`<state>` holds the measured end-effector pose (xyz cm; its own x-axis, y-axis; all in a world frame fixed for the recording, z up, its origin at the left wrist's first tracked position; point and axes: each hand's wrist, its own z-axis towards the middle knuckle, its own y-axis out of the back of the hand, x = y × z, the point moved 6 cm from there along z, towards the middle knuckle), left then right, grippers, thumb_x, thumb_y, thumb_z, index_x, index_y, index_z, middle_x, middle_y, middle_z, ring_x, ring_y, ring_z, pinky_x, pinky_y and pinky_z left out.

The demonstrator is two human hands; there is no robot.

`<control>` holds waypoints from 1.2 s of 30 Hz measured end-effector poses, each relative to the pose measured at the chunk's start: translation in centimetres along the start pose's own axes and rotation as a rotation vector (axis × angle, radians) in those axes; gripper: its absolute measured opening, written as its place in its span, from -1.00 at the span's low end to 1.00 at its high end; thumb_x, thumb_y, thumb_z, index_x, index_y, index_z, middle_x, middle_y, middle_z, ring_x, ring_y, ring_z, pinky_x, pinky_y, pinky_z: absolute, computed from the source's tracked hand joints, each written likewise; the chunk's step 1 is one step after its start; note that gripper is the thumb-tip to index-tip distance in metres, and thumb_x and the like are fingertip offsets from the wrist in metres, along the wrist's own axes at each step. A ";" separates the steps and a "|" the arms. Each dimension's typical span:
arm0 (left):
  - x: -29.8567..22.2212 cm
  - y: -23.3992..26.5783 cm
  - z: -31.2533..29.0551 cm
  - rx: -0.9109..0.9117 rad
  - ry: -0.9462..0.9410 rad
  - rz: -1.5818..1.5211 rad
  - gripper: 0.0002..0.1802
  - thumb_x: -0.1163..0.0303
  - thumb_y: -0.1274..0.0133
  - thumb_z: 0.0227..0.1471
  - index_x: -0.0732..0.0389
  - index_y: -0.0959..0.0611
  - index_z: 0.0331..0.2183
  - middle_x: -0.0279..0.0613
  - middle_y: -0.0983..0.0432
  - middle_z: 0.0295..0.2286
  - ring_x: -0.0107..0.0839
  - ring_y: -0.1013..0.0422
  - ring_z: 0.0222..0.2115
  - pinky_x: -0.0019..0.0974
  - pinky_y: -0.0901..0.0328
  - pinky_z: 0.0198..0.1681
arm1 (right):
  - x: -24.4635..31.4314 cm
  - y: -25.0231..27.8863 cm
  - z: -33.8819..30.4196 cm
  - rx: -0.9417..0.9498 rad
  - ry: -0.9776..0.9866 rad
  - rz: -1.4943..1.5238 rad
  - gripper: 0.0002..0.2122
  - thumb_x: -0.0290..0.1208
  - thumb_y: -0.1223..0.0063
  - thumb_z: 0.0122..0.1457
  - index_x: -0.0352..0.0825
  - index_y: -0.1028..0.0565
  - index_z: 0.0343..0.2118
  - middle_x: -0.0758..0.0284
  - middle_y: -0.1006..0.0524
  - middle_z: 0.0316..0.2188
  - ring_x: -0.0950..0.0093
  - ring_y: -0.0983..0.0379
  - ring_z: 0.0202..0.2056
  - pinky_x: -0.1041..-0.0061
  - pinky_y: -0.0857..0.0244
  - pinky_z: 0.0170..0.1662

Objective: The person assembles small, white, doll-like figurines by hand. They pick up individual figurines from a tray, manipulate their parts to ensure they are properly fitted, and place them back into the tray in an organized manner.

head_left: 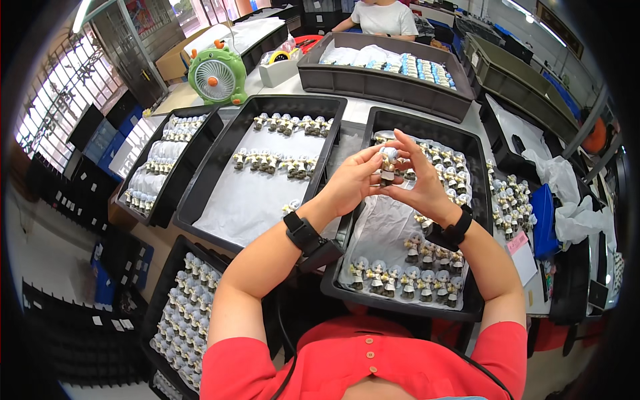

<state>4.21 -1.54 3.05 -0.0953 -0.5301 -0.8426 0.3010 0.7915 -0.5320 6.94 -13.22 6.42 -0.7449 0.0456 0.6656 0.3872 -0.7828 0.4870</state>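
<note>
Between my two hands, over the right-hand black tray (477,233), a small painted figurine (387,167) with pale hair and a white-and-dark outfit is held upright. My left hand (355,175) pinches it from the left side. The fingers of my right hand (427,187) curve around it from the right, thumb near its base. Below, rows of similar figurines (408,283) lie on white paper in that tray. To the left, another black tray (260,104) holds several figurines on a white sheet (243,200), one small group near my left wrist.
Further left stand a narrower tray (167,175) of figurines and, lower down, a full tray (183,313). A green fan (217,75) and a deep grey bin (387,89) are at the back, where a person in white (385,19) sits. Loose figurines (512,203) and plastic bags (567,193) lie right.
</note>
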 end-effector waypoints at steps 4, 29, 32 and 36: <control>-0.4 -0.8 -0.1 -0.042 -0.093 0.246 -0.47 0.27 0.05 0.13 0.16 -0.23 0.10 -0.14 -0.36 -0.10 -0.30 -0.44 -0.20 -0.29 -0.39 -0.18 | 0.1 0.1 0.0 0.001 0.051 -0.062 -0.13 -0.46 -0.37 -0.23 -0.18 -0.09 0.18 0.29 -0.37 -0.04 0.40 -0.35 -0.08 0.44 -0.30 -0.03; -5.3 4.7 -1.6 -0.492 -0.136 0.322 -0.73 0.30 0.09 0.13 0.16 -0.47 -0.13 -0.31 -0.44 -0.24 -0.48 -0.42 -0.28 -0.39 -0.31 -0.24 | 0.7 1.8 0.4 -0.187 0.087 -0.093 -0.15 -0.50 -0.34 -0.28 -0.22 -0.12 0.17 0.30 -0.39 -0.11 0.41 -0.33 -0.08 0.43 -0.21 -0.02; -10.0 5.5 -2.3 -0.358 0.026 0.868 -0.75 0.28 0.08 0.12 0.15 -0.56 -0.19 -0.33 -0.49 -0.31 -0.55 -0.42 -0.32 -0.43 -0.29 -0.25 | 0.4 2.5 0.1 -0.222 0.080 -0.111 -0.15 -0.49 -0.34 -0.26 -0.22 -0.11 0.17 0.32 -0.39 -0.12 0.44 -0.33 -0.10 0.45 -0.20 -0.05; -8.8 12.6 -4.8 -0.148 0.392 1.433 -0.71 0.32 0.08 0.10 0.25 -0.56 -0.17 -0.26 -0.52 -0.38 -0.51 -0.41 -0.40 -0.37 -0.31 -0.31 | 0.7 2.2 0.4 -0.216 0.068 -0.081 -0.15 -0.48 -0.33 -0.25 -0.21 -0.10 0.18 0.33 -0.39 -0.09 0.43 -0.32 -0.07 0.44 -0.20 -0.05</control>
<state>4.25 14.59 3.39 -0.0595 0.7988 -0.5986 0.2628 0.5911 0.7626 7.45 -14.69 8.19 -0.8062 0.0775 0.5865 0.2050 -0.8933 0.3999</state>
